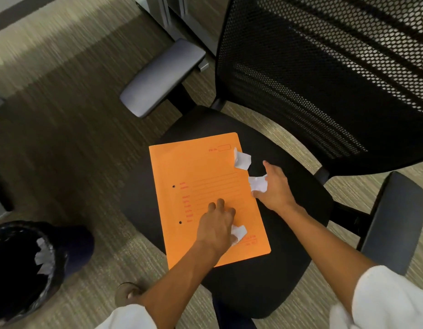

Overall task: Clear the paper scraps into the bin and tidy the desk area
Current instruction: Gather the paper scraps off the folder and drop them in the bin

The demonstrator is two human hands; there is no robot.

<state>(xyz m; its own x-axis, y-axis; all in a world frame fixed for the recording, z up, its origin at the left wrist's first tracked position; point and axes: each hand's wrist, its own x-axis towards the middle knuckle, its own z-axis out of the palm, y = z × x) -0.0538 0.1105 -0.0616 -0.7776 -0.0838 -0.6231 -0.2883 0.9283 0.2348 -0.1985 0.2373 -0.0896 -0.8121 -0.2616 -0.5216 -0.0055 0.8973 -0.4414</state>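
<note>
An orange file folder point(203, 186) lies on the black seat point(289, 269) of an office chair. My left hand point(216, 227) rests on the folder's lower part, fingers closed around a crumpled white paper scrap point(239, 232). My right hand point(275, 187) sits at the folder's right edge and grips a second white scrap point(258, 183). A third scrap point(242, 159) lies loose at the folder's upper right corner, apart from both hands. The bin point(6, 293), lined with a black bag, stands on the floor at lower left with white paper point(43, 256) inside.
The chair's mesh backrest point(336, 74) rises at the upper right. Grey armrests stick out at the upper left point(163, 77) and the right point(395, 224). Desk legs point(165, 13) stand at the top. Striped carpet point(70, 119) covers the floor. A sandalled foot point(128, 293) shows at the bottom.
</note>
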